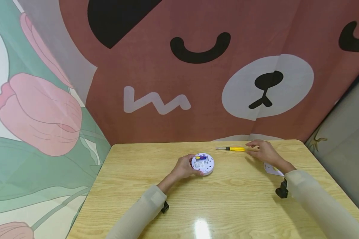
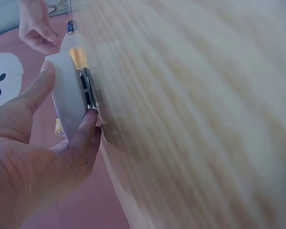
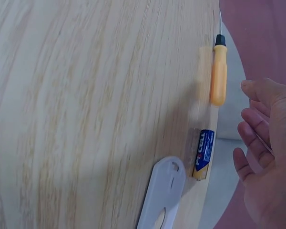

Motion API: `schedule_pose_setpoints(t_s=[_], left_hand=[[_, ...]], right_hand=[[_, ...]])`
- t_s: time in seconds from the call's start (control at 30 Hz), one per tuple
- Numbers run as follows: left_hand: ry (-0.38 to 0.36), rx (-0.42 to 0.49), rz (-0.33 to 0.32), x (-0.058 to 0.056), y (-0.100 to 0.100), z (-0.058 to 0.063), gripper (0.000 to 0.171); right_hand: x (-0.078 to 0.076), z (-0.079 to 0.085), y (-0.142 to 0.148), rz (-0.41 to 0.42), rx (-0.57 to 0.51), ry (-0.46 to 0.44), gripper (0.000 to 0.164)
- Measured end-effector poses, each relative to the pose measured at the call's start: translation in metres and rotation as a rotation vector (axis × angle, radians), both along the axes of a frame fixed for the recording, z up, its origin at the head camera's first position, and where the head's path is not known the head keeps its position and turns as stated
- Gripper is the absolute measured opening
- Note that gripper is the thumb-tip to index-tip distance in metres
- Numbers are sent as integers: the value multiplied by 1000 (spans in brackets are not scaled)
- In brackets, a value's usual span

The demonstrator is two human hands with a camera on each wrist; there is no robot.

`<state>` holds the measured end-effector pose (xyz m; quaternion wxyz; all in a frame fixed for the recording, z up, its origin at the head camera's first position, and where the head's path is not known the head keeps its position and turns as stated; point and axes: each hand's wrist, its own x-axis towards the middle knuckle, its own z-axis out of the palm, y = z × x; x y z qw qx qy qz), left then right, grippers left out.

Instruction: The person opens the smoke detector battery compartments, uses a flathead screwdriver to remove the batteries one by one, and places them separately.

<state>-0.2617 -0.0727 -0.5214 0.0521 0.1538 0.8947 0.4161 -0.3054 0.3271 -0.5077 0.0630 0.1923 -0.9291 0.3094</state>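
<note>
Beige sleeves (image 1: 320, 199) overlie the counter (image 1: 227, 205). Head view: left hand (image 1: 183, 167) grips the round white device (image 1: 202, 165), which sits at that hand's 3 o'clock; yellow screwdriver (image 1: 237, 149) lies just beside the empty, loose-fingered right hand (image 1: 264, 153), at 9 o'clock.

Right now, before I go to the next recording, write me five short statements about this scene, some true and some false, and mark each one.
1. The left grip holds the round white device. True.
2. The yellow-handled screwdriver lies on the table. True.
3. No battery shows on the round white device. False: a blue-and-yellow battery shows at its opening.
4. A loose battery lies beside the white plate. True.
5. The yellow-handled screwdriver is pinched by the person's right fingers. False: the right grip holds nothing, and the right wrist view shows a gap between it and the handle.
</note>
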Motion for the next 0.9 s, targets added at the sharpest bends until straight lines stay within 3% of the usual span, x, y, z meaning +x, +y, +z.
schedule_pose_setpoints(t_s=[0.43, 0.9], left_hand=[[6, -10, -5, 1, 0, 0, 86], [4, -15, -5, 2, 0, 2, 86]], right_hand=[[1, 4, -14, 55, -12, 41, 37], [2, 15, -35, 124, -5, 146, 37]])
